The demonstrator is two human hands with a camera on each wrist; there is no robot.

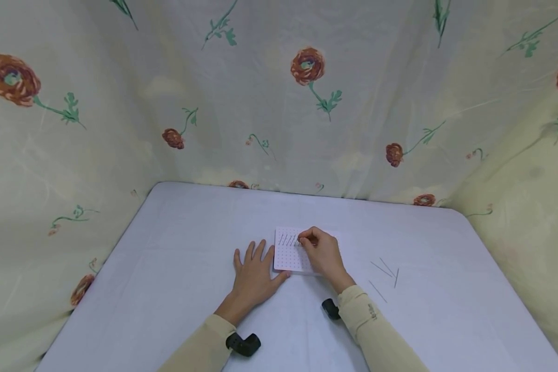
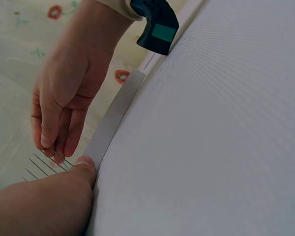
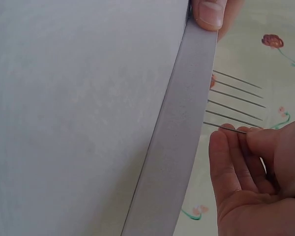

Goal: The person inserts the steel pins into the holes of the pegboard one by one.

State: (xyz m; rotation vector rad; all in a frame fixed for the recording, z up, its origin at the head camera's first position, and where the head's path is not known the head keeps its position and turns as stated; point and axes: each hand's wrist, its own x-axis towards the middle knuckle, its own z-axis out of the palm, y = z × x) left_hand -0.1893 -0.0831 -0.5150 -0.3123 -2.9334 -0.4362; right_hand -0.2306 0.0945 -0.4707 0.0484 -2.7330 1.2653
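Keeping the board [image 1: 285, 260] steady on the table [image 1: 190, 232] is key: left hand [image 1: 254, 275] spread wide, thumb on the near edge. Right hand [image 1: 324, 252] pinches the rightmost pin [image 3: 213, 125]; I'd ease it straight down, clear of the other pins [image 3: 236, 98].

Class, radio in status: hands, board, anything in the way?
Right hand pinching thin rod at white board. Left hand spread, thumb at board's near-left corner. Row of rods standing in board. Loose rods off right, nothing visibly blocking.
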